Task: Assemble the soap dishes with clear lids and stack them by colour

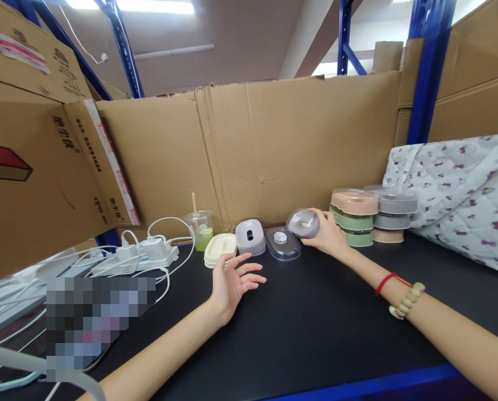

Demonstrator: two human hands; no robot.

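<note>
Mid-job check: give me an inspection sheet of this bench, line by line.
Surface: black tabletop, blue front edge.
Job's things: grey lidded container in right hand; clear lid, grey box, cream container in a row.
Clutter: two container stacks; cup of green drink; patterned quilt.
Grippers: right hand gripping; left hand open, empty, beside the cream container.
Cables: white power strip with looping cords.
Surroundings: cardboard wall, blue racking.

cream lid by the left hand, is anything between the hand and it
Nothing visible is. The left hand hovers open above the black table, and the cream lid lies just beyond its fingertips with only bare table between them.
</note>
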